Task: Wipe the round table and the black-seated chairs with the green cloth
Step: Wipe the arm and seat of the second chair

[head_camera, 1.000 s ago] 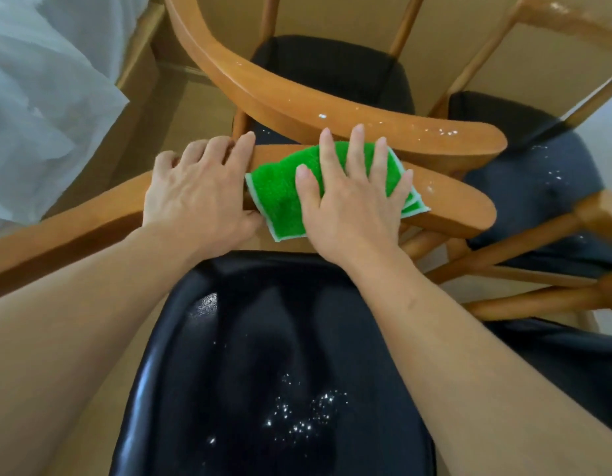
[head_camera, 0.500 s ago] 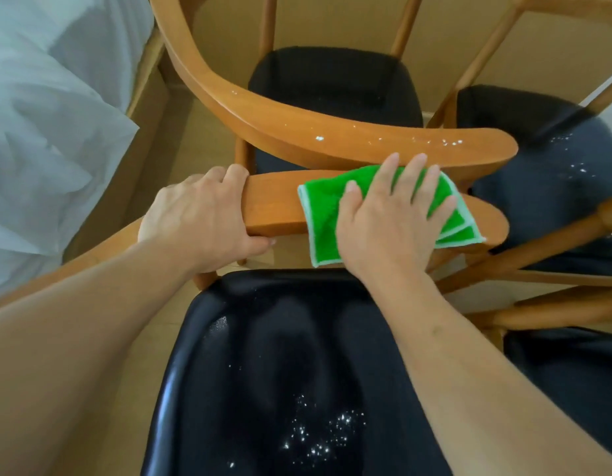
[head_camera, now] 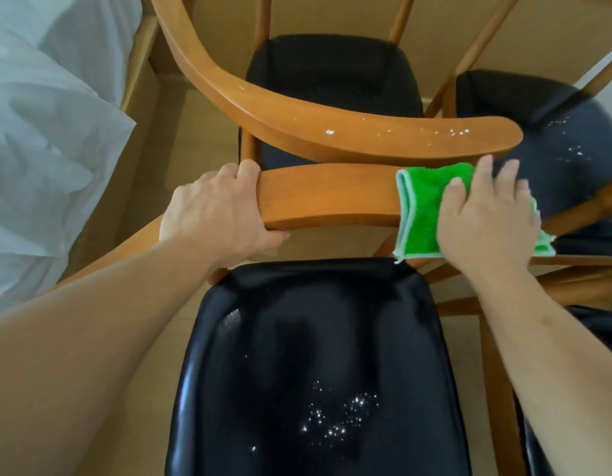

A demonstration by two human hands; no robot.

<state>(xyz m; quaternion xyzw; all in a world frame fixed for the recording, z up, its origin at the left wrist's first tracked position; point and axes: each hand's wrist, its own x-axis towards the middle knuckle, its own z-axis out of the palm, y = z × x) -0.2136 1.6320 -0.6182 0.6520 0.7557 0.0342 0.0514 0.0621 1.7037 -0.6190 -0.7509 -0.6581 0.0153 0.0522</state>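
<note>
While left hand (head_camera: 215,214) grips curved wooden backrest (head_camera: 328,195), flat right hand (head_camera: 486,221) presses fluffy green cloth (head_camera: 421,207)

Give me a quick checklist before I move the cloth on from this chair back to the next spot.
1. Left hand gripping the near chair's backrest to steady it: ok.
2. Right hand pressing flat on the green cloth: ok.
3. Cloth at the right end of the backrest: ok.
4. Bare stretch of backrest free of specks: ok.
5. Black seat below clean: not ok, white specks near its front.
6. Next chair's backrest clean: not ok, white specks along the top.
</note>
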